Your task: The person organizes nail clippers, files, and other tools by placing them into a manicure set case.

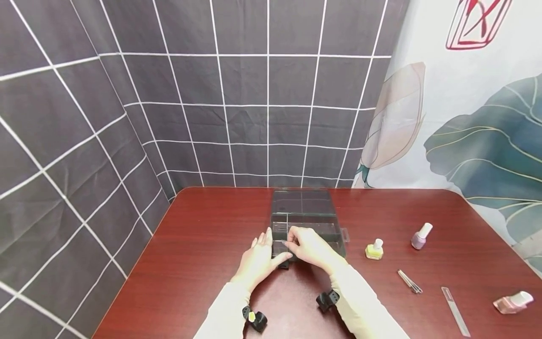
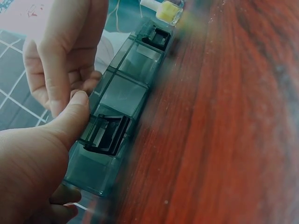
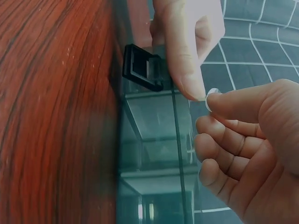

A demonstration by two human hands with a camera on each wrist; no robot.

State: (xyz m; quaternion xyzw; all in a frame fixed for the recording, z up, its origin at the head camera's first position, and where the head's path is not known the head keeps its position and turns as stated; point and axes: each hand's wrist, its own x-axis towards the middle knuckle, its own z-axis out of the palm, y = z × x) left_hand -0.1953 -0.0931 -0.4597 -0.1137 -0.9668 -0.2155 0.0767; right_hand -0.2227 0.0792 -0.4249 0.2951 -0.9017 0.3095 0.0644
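Note:
A clear, smoky plastic organizer box [image 1: 315, 229] with compartments stands on the table, its lid [image 1: 302, 202] raised at the back. Black latches [image 2: 108, 135] show on its front side. My left hand [image 1: 259, 263] rests against the box's front left corner, fingers straight along the left side and thumb laid along the front rim. Over the front left compartment, my right hand [image 1: 313, 247] pinches a small clear, whitish piece [image 3: 211, 99] between thumb and forefinger; its exact kind cannot be made out. In the right wrist view, the left thumb's tip is beside that piece.
Right of the box stand a yellow nail polish bottle [image 1: 374, 250] and a purple one [image 1: 421, 237]. Nearer the front lie a small bundle of thin sticks [image 1: 409, 281], a flat nail file [image 1: 456, 311] and a pink nail polish bottle [image 1: 511, 302]. A tiled-pattern curtain hangs behind the table.

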